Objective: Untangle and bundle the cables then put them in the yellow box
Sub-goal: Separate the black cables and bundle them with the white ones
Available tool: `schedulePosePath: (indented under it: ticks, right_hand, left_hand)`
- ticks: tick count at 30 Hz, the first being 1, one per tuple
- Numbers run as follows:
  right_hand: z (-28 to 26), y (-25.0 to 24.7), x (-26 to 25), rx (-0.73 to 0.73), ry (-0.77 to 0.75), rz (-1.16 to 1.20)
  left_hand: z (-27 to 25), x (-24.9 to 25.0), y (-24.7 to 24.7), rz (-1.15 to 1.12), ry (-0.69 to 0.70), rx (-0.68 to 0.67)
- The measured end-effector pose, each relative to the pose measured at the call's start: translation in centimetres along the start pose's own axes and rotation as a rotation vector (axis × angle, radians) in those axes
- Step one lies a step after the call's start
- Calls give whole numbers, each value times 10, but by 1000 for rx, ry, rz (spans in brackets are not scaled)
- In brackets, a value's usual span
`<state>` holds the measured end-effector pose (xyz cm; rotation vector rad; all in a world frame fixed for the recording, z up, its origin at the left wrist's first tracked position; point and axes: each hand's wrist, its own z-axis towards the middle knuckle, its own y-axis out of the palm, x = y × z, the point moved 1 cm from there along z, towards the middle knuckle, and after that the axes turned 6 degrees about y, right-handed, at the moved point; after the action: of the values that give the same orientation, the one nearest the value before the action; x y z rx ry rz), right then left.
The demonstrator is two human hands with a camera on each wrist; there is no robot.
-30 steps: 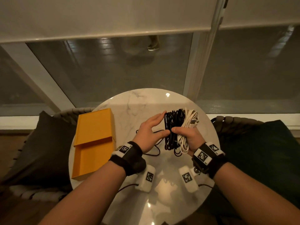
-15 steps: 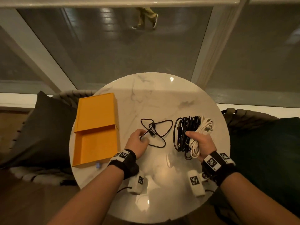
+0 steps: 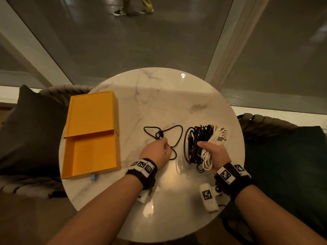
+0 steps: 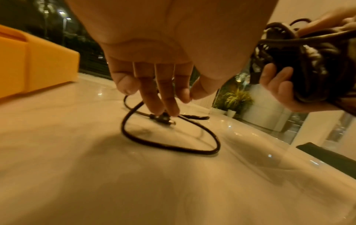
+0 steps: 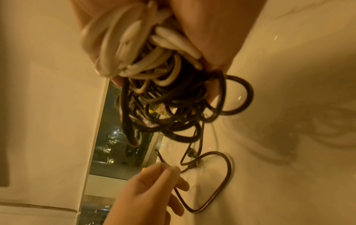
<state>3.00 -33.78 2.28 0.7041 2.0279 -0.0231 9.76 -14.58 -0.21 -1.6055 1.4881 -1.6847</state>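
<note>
A loose black cable (image 3: 178,137) lies in loops on the round marble table (image 3: 168,103). My left hand (image 3: 165,139) reaches down onto it. The thumb and forefinger pinch a strand near its plug (image 5: 167,167), while other fingertips (image 4: 169,109) touch the connector. My right hand (image 3: 212,151) grips a bundle of coiled black cables (image 3: 196,140) and white cable (image 3: 218,137), held just above the table at the right. Its loops hang below the fist (image 5: 154,94). The yellow box (image 3: 92,152) sits open at the left, its drawer pulled out and empty.
Dark cushions on woven chairs flank the table at left (image 3: 30,129) and right (image 3: 283,156). A large window (image 3: 159,41) stands behind. A small blue pull tab (image 3: 92,177) sticks out from the drawer's near edge.
My left hand left the bundle and dropped to the loose black cable on the table. The right hand lowered the bundle and shifted right. The head view tilted downward.
</note>
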Motion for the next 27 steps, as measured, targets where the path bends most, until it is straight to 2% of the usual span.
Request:
schedulePosePath:
  ticks: [2,5,7,12,17,24,27]
  right_hand:
    - [1,-3,-3,4,1,2]
    - [3,-8,-6,18,4,-7]
    - [3,-10,-7,18,2,5]
    - [-2,-11,-8,-2,-10,14]
    - [-1,-1,1,-13,-6,17]
    - [-11,22,11,-84,74,121]
    - [-19,33,9,-107,95,199]
  left_hand:
    - [9,8,4,-43,8,-47]
    - [21,10,10,-10,-66,-164]
    - [25,7,14,6,-98,-191]
    - [20,4,17,-129,-195,-95]
    - [6,0,9,-363,-301,20]
    - [-13,-6,-4,-495,-230,108]
    - [-22,-2,-12,-464,-192,126]
